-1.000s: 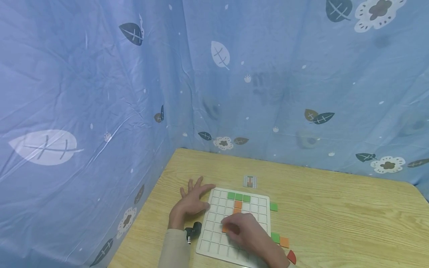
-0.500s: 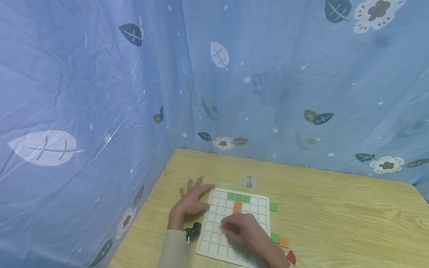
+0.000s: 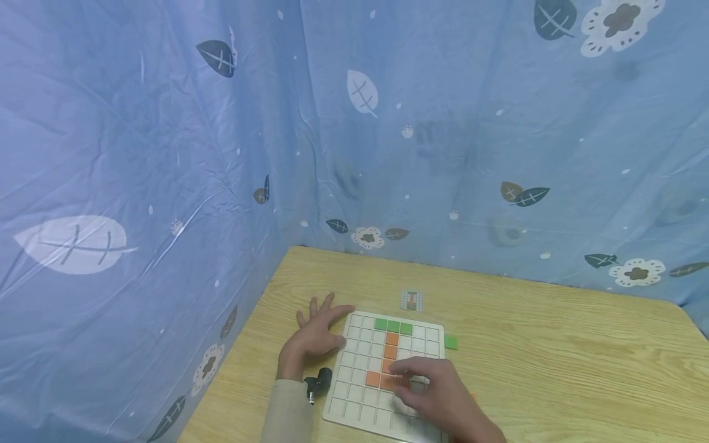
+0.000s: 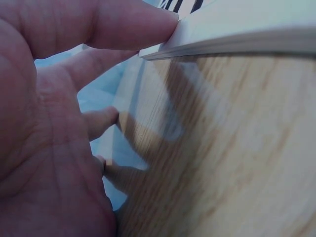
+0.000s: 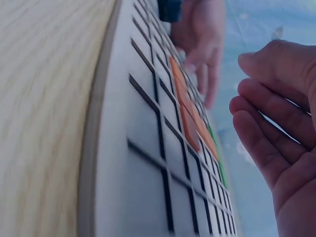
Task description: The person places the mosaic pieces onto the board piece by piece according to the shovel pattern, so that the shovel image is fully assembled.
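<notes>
A white grid board (image 3: 354, 406) lies on the wooden table. Three green tiles (image 3: 393, 326) sit in its far row, with a column of orange tiles (image 3: 391, 352) below and a crosswise orange row (image 5: 183, 98) at the column's near end. My right hand (image 3: 437, 387) is just above this row; in the right wrist view its fingers and thumb are apart from the tiles and hold nothing. My left hand (image 3: 316, 338) rests at the board's left edge, its fingers spread, the thumb (image 4: 143, 24) touching the rim.
A small pattern card (image 3: 412, 301) lies beyond the board. One loose green tile (image 3: 451, 342) is off its right edge. A black object (image 3: 319, 383) sits by the left wrist. Blue patterned cloth (image 3: 443, 154) rises behind the table.
My right hand has moved right, away from the left orange tile, uncovering more of the column and crosswise row. It now covers most of the loose pieces at lower right. The left hand stays put.
</notes>
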`<state>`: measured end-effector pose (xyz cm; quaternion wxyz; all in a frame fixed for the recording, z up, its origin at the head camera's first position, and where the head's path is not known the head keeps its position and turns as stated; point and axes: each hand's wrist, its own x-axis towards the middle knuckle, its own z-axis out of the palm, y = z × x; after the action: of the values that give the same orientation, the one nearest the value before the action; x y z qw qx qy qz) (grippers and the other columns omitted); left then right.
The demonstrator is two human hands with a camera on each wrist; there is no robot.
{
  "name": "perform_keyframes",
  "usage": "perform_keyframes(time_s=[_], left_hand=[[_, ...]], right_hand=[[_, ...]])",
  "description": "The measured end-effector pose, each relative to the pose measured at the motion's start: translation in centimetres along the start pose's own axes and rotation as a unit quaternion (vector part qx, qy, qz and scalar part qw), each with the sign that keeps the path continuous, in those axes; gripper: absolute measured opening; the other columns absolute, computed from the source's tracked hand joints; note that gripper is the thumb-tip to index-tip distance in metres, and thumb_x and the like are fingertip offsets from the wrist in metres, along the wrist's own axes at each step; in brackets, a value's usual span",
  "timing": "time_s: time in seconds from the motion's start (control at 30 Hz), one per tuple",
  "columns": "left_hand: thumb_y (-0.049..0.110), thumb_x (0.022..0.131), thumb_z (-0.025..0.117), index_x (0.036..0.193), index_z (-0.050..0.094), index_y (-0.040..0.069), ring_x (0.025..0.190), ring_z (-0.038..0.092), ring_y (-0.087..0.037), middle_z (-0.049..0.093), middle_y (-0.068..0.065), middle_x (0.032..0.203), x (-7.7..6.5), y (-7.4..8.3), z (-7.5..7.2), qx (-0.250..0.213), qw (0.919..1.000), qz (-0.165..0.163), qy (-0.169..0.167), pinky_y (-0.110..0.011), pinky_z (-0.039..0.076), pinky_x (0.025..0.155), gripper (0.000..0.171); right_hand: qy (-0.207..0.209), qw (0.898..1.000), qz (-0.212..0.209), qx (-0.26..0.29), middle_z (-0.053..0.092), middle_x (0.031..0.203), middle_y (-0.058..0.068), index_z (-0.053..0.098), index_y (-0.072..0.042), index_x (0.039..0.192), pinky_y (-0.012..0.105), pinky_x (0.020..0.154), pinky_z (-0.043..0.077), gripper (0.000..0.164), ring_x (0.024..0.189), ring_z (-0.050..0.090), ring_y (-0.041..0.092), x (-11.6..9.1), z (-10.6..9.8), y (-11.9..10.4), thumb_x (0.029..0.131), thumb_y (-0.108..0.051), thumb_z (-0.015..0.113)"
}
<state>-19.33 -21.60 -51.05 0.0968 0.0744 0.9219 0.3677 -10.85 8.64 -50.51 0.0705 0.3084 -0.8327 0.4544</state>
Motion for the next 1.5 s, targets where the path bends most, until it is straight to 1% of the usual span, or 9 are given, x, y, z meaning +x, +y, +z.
perform_keyframes(time_s=[0.2, 0.3, 0.47, 0.67, 0.8, 0.9, 1.07, 1.27, 1.5], left_hand=[[0.008, 0.079, 0.076, 0.157, 0.061, 0.031, 0.167, -0.012, -0.054, 0.013, -0.018, 0.184, -0.1, -0.1, 0.1, -0.005, 1.0000, 0.003, 0.003, -0.084, -0.020, 0.122, 0.083], [0.008, 0.078, 0.076, 0.157, 0.061, 0.030, 0.168, -0.011, -0.054, 0.014, -0.018, 0.184, -0.1, -0.2, 0.1, -0.003, 1.0000, 0.003, 0.005, -0.084, -0.018, 0.123, 0.084], [0.010, 0.079, 0.077, 0.157, 0.061, 0.030, 0.167, -0.011, -0.056, 0.015, -0.020, 0.184, 0.0, -0.3, 0.2, -0.001, 1.0000, 0.007, 0.005, -0.085, -0.019, 0.122, 0.083], [0.010, 0.081, 0.077, 0.157, 0.061, 0.032, 0.168, -0.011, -0.054, 0.014, -0.018, 0.184, 0.1, -0.5, 0.4, 0.001, 1.0000, 0.003, 0.005, -0.084, -0.019, 0.123, 0.081], [0.010, 0.081, 0.077, 0.158, 0.060, 0.032, 0.168, -0.012, -0.053, 0.013, -0.017, 0.185, 0.2, -0.5, 0.4, -0.001, 1.0000, 0.000, 0.005, -0.083, -0.020, 0.123, 0.082], [0.009, 0.080, 0.077, 0.158, 0.060, 0.032, 0.168, -0.013, -0.053, 0.013, -0.016, 0.185, 0.2, -0.4, 0.4, -0.001, 1.0000, 0.001, 0.004, -0.083, -0.020, 0.123, 0.082], [0.009, 0.080, 0.077, 0.157, 0.061, 0.031, 0.168, -0.013, -0.053, 0.012, -0.017, 0.185, 0.3, -0.4, 0.3, -0.001, 1.0000, 0.002, 0.005, -0.083, -0.021, 0.122, 0.082], [0.007, 0.078, 0.077, 0.156, 0.062, 0.027, 0.167, -0.011, -0.055, 0.014, -0.019, 0.184, 0.2, -0.2, 0.3, -0.006, 0.9999, 0.008, 0.007, -0.085, -0.018, 0.122, 0.082], [0.007, 0.078, 0.077, 0.156, 0.062, 0.026, 0.167, -0.011, -0.055, 0.014, -0.019, 0.184, 0.1, -0.1, 0.2, -0.011, 0.9999, 0.011, 0.006, -0.085, -0.019, 0.121, 0.082]], right_hand=[[0.018, 0.997, 0.063, -0.028, 0.083, 0.108, -0.013, 0.084, -0.025, 0.113, 0.031, 0.086, 0.065, 0.029, 0.096, 0.078, 0.006, -1.9, -2.2, 0.5, 0.087, -0.012, 0.091], [0.016, 0.994, 0.097, -0.039, 0.082, 0.110, -0.015, 0.083, -0.026, 0.114, 0.031, 0.086, 0.064, 0.028, 0.095, 0.076, 0.005, -2.6, -3.1, 0.8, 0.089, -0.017, 0.090], [0.007, 0.986, 0.161, -0.031, 0.081, 0.113, -0.016, 0.083, -0.029, 0.116, 0.027, 0.091, 0.062, 0.028, 0.099, 0.074, 0.003, -3.6, -4.5, 1.3, 0.090, -0.020, 0.090], [0.000, 0.984, 0.177, -0.029, 0.082, 0.118, -0.012, 0.082, -0.026, 0.119, 0.024, 0.092, 0.063, 0.030, 0.109, 0.073, -0.001, -4.8, -6.2, 2.4, 0.090, -0.026, 0.090], [-0.003, 0.971, 0.240, -0.026, 0.081, 0.120, -0.015, 0.082, -0.030, 0.120, 0.021, 0.095, 0.060, 0.033, 0.116, 0.071, -0.003, -5.6, -7.2, 3.1, 0.089, -0.032, 0.091], [0.000, 0.962, 0.272, -0.038, 0.081, 0.121, -0.017, 0.082, -0.032, 0.120, 0.021, 0.098, 0.059, 0.035, 0.118, 0.070, -0.002, -6.2, -7.7, 3.6, 0.086, -0.037, 0.093], [-0.005, 0.961, 0.270, -0.062, 0.082, 0.121, -0.014, 0.082, -0.032, 0.119, 0.024, 0.095, 0.061, 0.035, 0.116, 0.071, -0.001, -6.9, -8.4, 4.4, 0.086, -0.042, 0.092], [-0.041, 0.955, 0.292, -0.037, 0.081, 0.127, -0.008, 0.082, -0.028, 0.122, 0.022, 0.095, 0.060, 0.037, 0.117, 0.069, -0.002, -7.5, -8.7, 5.1, 0.087, -0.037, 0.091], [-0.052, 0.959, 0.274, -0.038, 0.081, 0.128, -0.005, 0.082, -0.028, 0.123, 0.024, 0.094, 0.062, 0.038, 0.116, 0.069, -0.005, -7.8, -8.6, 5.5, 0.088, -0.038, 0.091]])
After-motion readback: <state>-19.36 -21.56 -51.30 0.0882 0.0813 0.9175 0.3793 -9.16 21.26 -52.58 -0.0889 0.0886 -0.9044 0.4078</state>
